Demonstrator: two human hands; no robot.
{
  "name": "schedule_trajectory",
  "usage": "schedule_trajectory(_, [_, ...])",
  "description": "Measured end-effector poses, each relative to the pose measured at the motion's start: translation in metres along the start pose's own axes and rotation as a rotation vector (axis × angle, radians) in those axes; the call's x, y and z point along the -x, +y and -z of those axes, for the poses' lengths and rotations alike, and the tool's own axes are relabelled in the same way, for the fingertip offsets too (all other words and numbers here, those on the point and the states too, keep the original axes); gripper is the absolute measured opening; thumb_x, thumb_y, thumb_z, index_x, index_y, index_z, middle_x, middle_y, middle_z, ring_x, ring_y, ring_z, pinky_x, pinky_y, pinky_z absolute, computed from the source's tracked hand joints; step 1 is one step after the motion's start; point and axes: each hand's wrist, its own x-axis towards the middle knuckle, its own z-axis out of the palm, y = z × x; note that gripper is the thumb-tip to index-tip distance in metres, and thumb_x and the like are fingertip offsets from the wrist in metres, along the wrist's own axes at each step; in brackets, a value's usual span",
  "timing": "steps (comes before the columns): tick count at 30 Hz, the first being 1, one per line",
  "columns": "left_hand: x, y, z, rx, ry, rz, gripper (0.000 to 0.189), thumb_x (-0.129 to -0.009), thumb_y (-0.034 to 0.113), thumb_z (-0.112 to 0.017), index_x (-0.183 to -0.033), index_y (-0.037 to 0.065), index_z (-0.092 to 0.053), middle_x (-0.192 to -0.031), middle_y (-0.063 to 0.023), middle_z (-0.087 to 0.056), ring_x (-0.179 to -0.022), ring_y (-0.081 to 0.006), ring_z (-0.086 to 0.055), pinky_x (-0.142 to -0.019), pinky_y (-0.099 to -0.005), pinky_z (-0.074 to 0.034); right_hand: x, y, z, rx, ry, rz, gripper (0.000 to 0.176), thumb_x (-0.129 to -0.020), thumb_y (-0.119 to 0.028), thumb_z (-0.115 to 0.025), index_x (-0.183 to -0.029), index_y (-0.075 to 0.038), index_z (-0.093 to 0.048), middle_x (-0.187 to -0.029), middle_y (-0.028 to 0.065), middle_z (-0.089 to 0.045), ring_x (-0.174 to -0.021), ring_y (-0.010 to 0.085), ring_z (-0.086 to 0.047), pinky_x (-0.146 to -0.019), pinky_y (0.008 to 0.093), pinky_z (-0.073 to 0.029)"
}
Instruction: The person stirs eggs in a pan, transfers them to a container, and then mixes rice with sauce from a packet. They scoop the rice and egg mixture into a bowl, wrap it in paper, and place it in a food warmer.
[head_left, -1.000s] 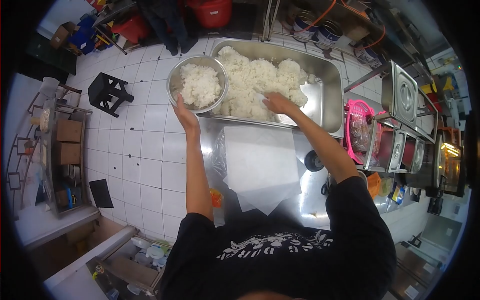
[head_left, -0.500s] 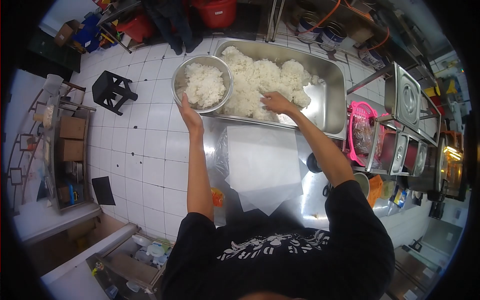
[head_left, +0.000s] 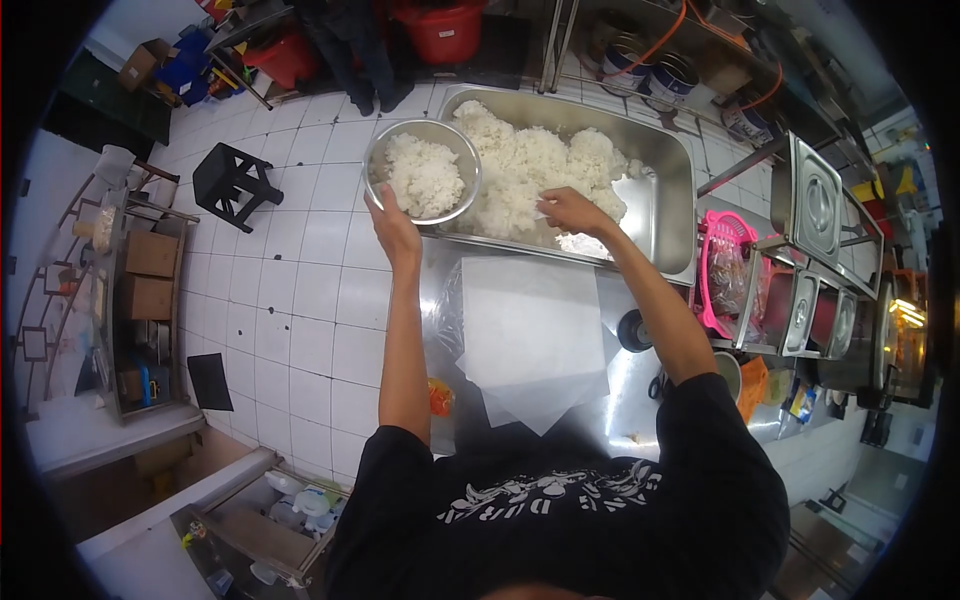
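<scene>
My left hand (head_left: 394, 224) grips the near rim of a round metal bowl (head_left: 381, 155) heaped with white rice, held at the left end of a large steel tray (head_left: 664, 190). A big mound of cooked rice (head_left: 540, 160) fills the tray's left and middle. My right hand (head_left: 570, 211) reaches into the tray at the near edge of the mound, fingers closed around a small pale utensil that is mostly hidden. A stack of white paper sheets (head_left: 525, 330) lies on the steel counter just in front of the tray.
A pink basket (head_left: 722, 270) and lidded steel pans (head_left: 806, 195) stand to the right. A black stool (head_left: 232, 182) sits on the white tiled floor at left, beside a shelf with boxes (head_left: 148, 272). Another person's legs (head_left: 350, 50) stand beyond the tray, near a red tub (head_left: 440, 22).
The bowl and my left hand have stayed at the tray's left end. My right hand has shifted slightly along the near edge of the rice mound.
</scene>
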Motion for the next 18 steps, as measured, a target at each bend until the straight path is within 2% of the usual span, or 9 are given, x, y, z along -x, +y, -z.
schedule_trajectory(2, [0.011,0.007,-0.005,-0.080,0.033,0.016,0.054,-0.098,0.039,-0.035,-0.138,0.002,-0.035,-0.134,-0.0230,-0.044,-0.122,-0.0353,-0.045,-0.102,-0.0396,-0.034,0.010,-0.015,0.010,0.092,0.042,-0.016,0.025,-0.091,-0.030,-0.054,-0.089,-0.005,-0.056,-0.061,-0.0014,-0.048,-0.049,0.0056,-0.038,-0.041,0.0229,-0.030])
schedule_trajectory(4, [0.019,0.012,-0.015,-0.162,0.053,0.032,0.054,-0.097,0.040,-0.035,-0.137,0.003,-0.037,-0.132,-0.0241,-0.046,-0.122,-0.0375,-0.046,-0.101,-0.0402,-0.034,0.020,-0.033,0.019,0.244,0.237,0.217,0.029,-0.090,-0.029,-0.054,-0.086,-0.001,-0.057,-0.060,0.0054,-0.054,-0.052,0.0127,-0.048,-0.049,0.0294,-0.040])
schedule_trajectory(5, [0.022,0.014,-0.019,-0.192,0.047,0.026,0.055,-0.098,0.040,-0.035,-0.137,0.003,-0.037,-0.131,-0.0245,-0.047,-0.122,-0.0380,-0.045,-0.101,-0.0402,-0.034,0.030,-0.056,0.021,0.373,0.285,0.224,0.027,-0.091,-0.028,-0.052,-0.090,-0.002,-0.058,-0.067,0.0113,-0.060,-0.060,0.0202,-0.057,-0.056,0.0352,-0.046])
schedule_trajectory(6, [0.025,0.016,-0.023,-0.222,0.042,0.018,0.055,-0.098,0.041,-0.035,-0.136,0.002,-0.038,-0.129,-0.0248,-0.048,-0.122,-0.0384,-0.045,-0.101,-0.0402,-0.034,0.037,-0.072,0.016,0.373,0.289,0.220,0.027,-0.091,-0.028,-0.052,-0.090,-0.002,-0.058,-0.067,0.0113,-0.060,-0.060,0.0202,-0.057,-0.056,0.0352,-0.046])
schedule_trajectory(8, [0.027,0.018,-0.031,-0.185,-0.011,0.030,0.056,-0.098,0.041,-0.034,-0.137,0.001,-0.037,-0.130,-0.0246,-0.048,-0.122,-0.0376,-0.045,-0.101,-0.0398,-0.034,0.046,-0.097,-0.003,0.759,0.667,0.464,0.019,-0.091,-0.019,-0.050,-0.097,-0.004,-0.058,-0.080,0.0171,-0.064,-0.076,0.0297,-0.062,-0.065,0.0410,-0.049])
schedule_trajectory(11, [0.020,0.007,-0.043,-0.005,-0.108,0.101,0.057,-0.099,0.040,-0.034,-0.136,-0.002,-0.037,-0.130,-0.0231,-0.048,-0.122,-0.0347,-0.046,-0.101,-0.0384,-0.034,0.054,-0.115,-0.032,1.042,0.580,0.510,0.028,-0.082,-0.005,-0.050,-0.109,-0.009,-0.058,-0.091,0.0170,-0.062,-0.090,0.0335,-0.060,-0.073,0.0445,-0.049])
schedule_trajectory(14, [0.016,-0.006,-0.037,0.291,-0.139,0.221,0.056,-0.099,0.039,-0.035,-0.134,-0.005,-0.039,-0.129,-0.0190,-0.049,-0.119,-0.0275,-0.048,-0.100,-0.0344,-0.036,0.060,-0.125,-0.023,1.055,0.567,0.544,0.031,-0.090,-0.012,-0.049,-0.120,-0.008,-0.057,-0.095,0.0169,-0.060,-0.093,0.0310,-0.058,-0.076,0.0430,-0.047])
schedule_trajectory(16, [0.011,-0.017,-0.024,0.323,-0.144,0.209,0.055,-0.099,0.039,-0.037,-0.133,-0.005,-0.040,-0.129,-0.0175,-0.049,-0.117,-0.0247,-0.048,-0.100,-0.0328,-0.037,0.070,-0.129,-0.007,0.862,0.604,0.376,0.031,-0.093,-0.023,-0.047,-0.119,-0.007,-0.057,-0.094,0.0196,-0.064,-0.089,0.0336,-0.062,-0.077,0.0449,-0.048])
schedule_trajectory(18, [-0.001,-0.032,-0.005,0.374,-0.161,0.128,0.057,-0.099,0.040,-0.038,-0.133,-0.006,-0.039,-0.130,-0.0178,-0.049,-0.118,-0.0240,-0.048,-0.101,-0.0327,-0.036,0.057,-0.102,0.017,1.051,0.515,0.050,0.032,-0.092,-0.027,-0.047,-0.109,-0.005,-0.061,-0.097,0.0212,-0.065,-0.088,0.0358,-0.063,-0.077,0.0459,-0.049])
